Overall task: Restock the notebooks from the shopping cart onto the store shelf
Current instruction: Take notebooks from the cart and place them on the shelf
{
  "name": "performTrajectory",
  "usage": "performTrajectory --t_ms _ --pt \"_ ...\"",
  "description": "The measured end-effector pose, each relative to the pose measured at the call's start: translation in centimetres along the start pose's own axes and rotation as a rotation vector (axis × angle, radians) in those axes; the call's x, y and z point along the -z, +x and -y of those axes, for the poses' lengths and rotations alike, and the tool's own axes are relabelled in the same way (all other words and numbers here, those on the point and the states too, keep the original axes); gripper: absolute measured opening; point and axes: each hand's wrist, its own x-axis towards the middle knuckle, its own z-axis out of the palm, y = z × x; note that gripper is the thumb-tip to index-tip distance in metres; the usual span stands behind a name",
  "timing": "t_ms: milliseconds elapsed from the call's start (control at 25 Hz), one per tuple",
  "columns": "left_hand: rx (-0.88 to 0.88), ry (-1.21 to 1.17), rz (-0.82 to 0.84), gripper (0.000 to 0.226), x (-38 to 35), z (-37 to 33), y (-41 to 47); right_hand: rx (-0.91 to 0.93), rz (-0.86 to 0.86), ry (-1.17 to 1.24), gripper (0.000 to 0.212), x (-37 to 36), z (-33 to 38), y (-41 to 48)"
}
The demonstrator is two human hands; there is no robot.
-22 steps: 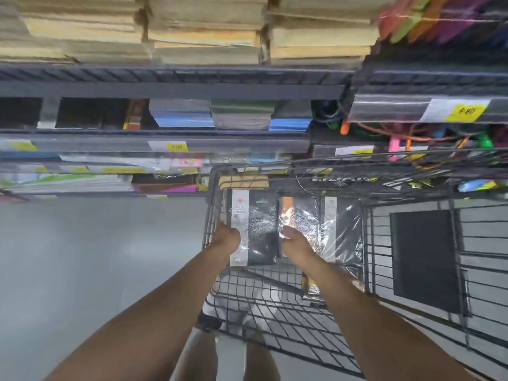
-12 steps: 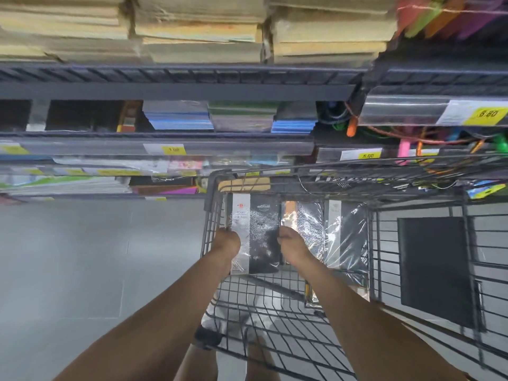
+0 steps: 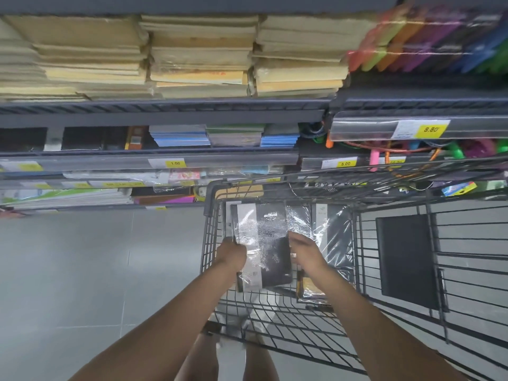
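A black notebook [image 3: 265,243] in shiny plastic wrap, with a grey band down its left side, is lifted above the wire shopping cart [image 3: 357,284]. My left hand [image 3: 231,255] grips its left edge and my right hand [image 3: 305,250] grips its right edge. More wrapped black notebooks [image 3: 334,235] lie in the cart to the right, one partly under my right wrist. The store shelf [image 3: 165,158] runs across the view beyond the cart, holding dark notebooks [image 3: 82,138] and blue ones [image 3: 181,136].
Tan paper stacks [image 3: 198,56] fill the shelf above. Coloured folders [image 3: 428,37] sit at top right. Yellow price tags [image 3: 430,129] mark the shelf rails. A black panel [image 3: 406,257] hangs on the cart's right part. Grey floor [image 3: 96,270] lies to the left.
Both hands have lifted the black notebook up out of the cart's pile and drawn it nearer to me. The camera has tilted a little.
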Motion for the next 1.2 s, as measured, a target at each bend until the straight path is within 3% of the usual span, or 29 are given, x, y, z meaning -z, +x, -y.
performTrajectory --t_ms 80,200,440,680,1000,1200 --pt "-0.061 -0.012 0.027 0.015 0.9 -0.7 -2.6 -0.025 -0.011 0.068 0.027 1.5 1.1 -2.4" --pt "-0.109 -0.137 0.147 0.034 2.6 -1.5 -6.1 -0.018 0.032 0.149 0.027 3.2 2.2 -5.4" --pt "-0.329 -0.209 0.248 0.051 6.1 -3.1 -11.4 0.094 0.081 0.222 0.027 3.8 4.7 -9.3" --pt "-0.428 -0.194 0.198 0.047 11.6 -2.5 -12.1 0.111 0.134 0.197 0.030 1.8 6.3 -9.5" --pt "-0.461 -0.195 -0.017 0.046 19.1 0.7 -10.1 -0.021 0.068 0.002 0.020 -1.7 1.9 -3.1" --pt "-0.462 -0.208 -0.042 0.043 20.2 1.9 -8.6 -0.057 0.053 -0.274 0.031 -4.8 -0.7 1.0"
